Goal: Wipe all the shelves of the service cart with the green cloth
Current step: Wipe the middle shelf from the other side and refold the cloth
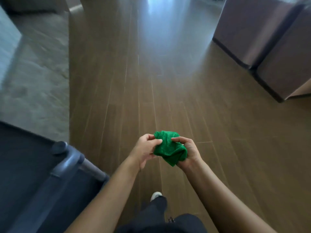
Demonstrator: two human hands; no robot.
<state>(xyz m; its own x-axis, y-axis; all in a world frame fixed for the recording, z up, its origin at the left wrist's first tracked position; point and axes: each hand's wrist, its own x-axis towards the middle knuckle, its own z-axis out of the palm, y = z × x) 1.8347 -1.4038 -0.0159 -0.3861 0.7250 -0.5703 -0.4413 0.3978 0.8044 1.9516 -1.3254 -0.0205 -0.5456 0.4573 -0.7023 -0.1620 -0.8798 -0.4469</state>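
Note:
A bunched green cloth (168,147) hangs in the air in front of me, over the wooden floor. My left hand (144,151) pinches its left edge with curled fingers. My right hand (187,151) grips its right side, thumb on top. The dark service cart (55,169) stands at the lower left, showing a rounded corner post and the edge of its top shelf. Both hands are to the right of the cart and apart from it.
Brown plank floor (168,98) runs ahead. A grey rug or stone floor area (38,78) lies at the left. Brownish cabinet blocks (269,39) stand at the right. My leg and white shoe (155,195) show below the hands.

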